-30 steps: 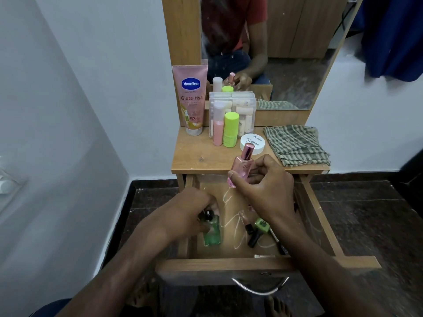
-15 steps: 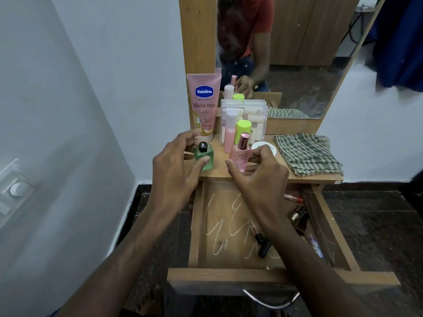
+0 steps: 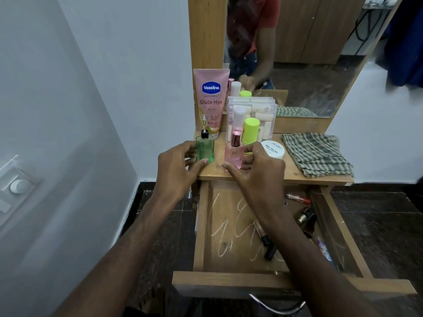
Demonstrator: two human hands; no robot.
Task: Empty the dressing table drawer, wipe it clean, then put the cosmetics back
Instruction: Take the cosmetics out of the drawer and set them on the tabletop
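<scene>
Since a moment ago we have set both bottles down on the dressing table top. Our left hand grips the green bottle, our right hand the pink bottle, both marked "DC", before the Vaseline Gluta-Hya tube.

White walls, dark stone floor, mirror, wall switch

Head camera looks down, close overhead

White wall, wall switch — dark floor, blue garment
</scene>
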